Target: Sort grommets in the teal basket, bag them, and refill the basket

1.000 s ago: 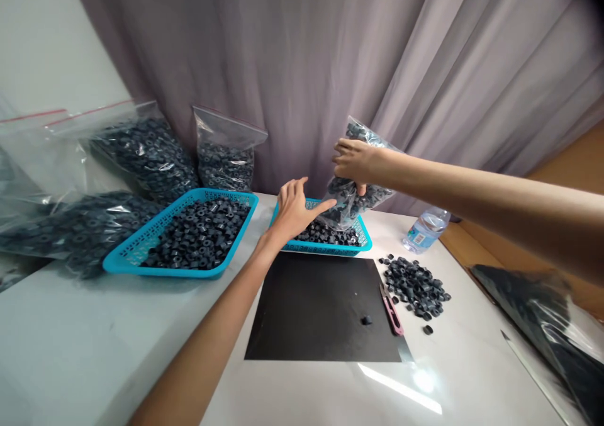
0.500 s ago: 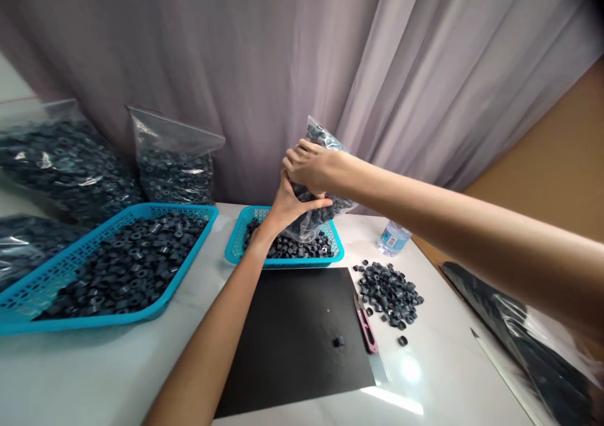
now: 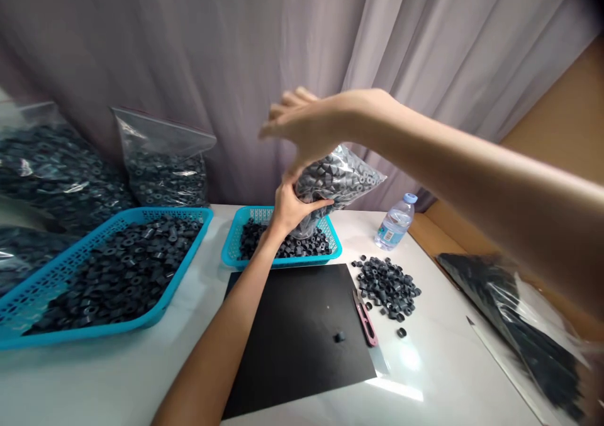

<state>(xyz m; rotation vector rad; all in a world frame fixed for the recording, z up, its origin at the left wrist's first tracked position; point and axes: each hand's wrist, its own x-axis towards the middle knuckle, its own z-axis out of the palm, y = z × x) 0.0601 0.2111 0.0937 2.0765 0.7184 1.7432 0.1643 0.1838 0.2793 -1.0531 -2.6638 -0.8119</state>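
Observation:
My left hand [image 3: 289, 209] is wrapped round the neck of a clear plastic bag [image 3: 337, 177] full of small dark grey ring-like pieces. The bag's lower end hangs over the smaller blue basket [image 3: 278, 263], which holds more loose pieces of the same kind. Above the bag, my right hand [image 3: 309, 121] is slightly blurred, its fingers stretched out and its thumb pointing down near my left hand. Nothing shows in its grasp, though its palm side is partly hidden. A black mat [image 3: 297, 338] lies in front of the basket, with one small dark piece [image 3: 340, 336] on it.
Pink thread snips [image 3: 365, 319] lie at the mat's right edge beside a pile of dark rings [image 3: 387, 286]. A water bottle [image 3: 395, 223] stands behind the pile. At left are a larger blue basket [image 3: 158, 309] of pieces and filled bags [image 3: 165, 168]. Another bag [image 3: 514, 331] lies at right.
My right hand has come off the bag, lifted up and stretched its fingers. The bag's upper part has tipped to the right while my left hand keeps its hold.

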